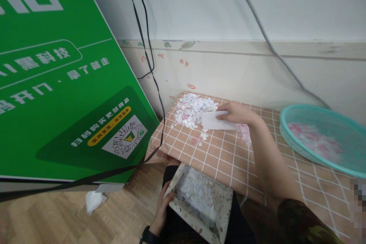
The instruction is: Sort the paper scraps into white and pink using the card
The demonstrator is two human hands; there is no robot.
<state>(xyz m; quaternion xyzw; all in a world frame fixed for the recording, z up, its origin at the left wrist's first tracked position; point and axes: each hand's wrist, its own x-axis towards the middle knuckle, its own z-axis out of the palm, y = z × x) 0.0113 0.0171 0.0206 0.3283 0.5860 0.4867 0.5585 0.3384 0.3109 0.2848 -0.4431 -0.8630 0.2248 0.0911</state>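
Observation:
My right hand (238, 113) is closed on a white card (213, 121), held over the checked tablecloth at the right side of a pile of small white and pinkish paper scraps (192, 109). A few loose scraps lie just below the card, and pink scraps (244, 132) show beside my right forearm. On my lap rests a shallow speckled box (187, 216), tilted, with many pale paper scraps (197, 190) inside. My left hand (163, 209) grips the left rim of this box.
A turquoise mesh basket (288, 137) with pink and white scraps stands on the table (220, 160) at right. On the left is a large green panel (65, 122), crossed by black cables (161, 114). A white crumpled bag (95, 201) lies on the floor.

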